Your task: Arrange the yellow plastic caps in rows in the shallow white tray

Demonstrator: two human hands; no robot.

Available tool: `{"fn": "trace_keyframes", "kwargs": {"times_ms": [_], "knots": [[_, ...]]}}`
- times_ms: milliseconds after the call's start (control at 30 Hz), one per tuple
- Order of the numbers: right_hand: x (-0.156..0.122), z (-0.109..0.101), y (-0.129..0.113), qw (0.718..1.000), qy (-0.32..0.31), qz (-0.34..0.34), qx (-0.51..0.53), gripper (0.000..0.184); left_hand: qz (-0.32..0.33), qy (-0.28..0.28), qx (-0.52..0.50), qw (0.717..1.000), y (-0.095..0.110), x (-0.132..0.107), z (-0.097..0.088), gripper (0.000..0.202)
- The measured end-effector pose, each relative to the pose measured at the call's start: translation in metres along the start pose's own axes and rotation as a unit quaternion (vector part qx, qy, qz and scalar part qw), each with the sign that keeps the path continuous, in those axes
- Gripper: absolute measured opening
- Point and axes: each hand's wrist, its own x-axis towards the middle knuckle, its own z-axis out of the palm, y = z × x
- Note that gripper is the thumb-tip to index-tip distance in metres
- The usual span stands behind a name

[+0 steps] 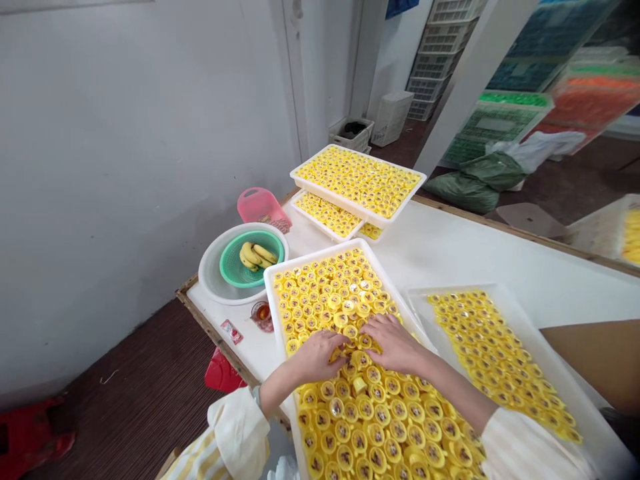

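Note:
A long white tray in front of me is full of small yellow cups with round picture tops. My left hand reaches into its middle, thumb and forefinger curled around a yellow cup that is mostly hidden. Close by on the right, my right hand bends its fingers and thumb around another small yellow cup. Most cups stand with their picture upward, tightly packed; one yellow cup just below my hands shows a plain side instead.
To the right lies a second white tray of yellow cups, beside a person's arm. Stacked filled trays stand behind. At left are a white basin, green basket with bananas, pink scoop and glass.

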Motion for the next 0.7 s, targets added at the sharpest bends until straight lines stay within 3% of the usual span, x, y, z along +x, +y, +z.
{"fn": "trace_keyframes", "kwargs": {"times_ms": [200, 333, 433, 567, 700], "knots": [[0.001, -0.002, -0.003, 0.999, -0.021, -0.01, 0.03, 0.025, 0.012, -0.021, -0.021, 0.999, 0.005, -0.008, 0.006, 0.026], [0.001, -0.012, -0.01, 1.0, 0.002, -0.013, 0.008, 0.027, 0.011, 0.007, 0.002, 1.0, 0.002, -0.01, 0.005, 0.022], [-0.014, -0.017, -0.023, 0.999, 0.0, -0.044, 0.008, 0.028, 0.016, 0.018, 0.018, 1.0, 0.002, -0.012, 0.005, 0.026], [-0.043, -0.004, -0.038, 0.995, -0.059, -0.059, 0.048, 0.027, 0.043, 0.0, 0.052, 0.998, 0.008, -0.016, 0.013, 0.033], [-0.053, 0.018, -0.036, 0.996, -0.068, -0.03, 0.04, 0.014, 0.058, -0.016, 0.076, 0.995, 0.013, -0.014, 0.021, 0.032]]}}
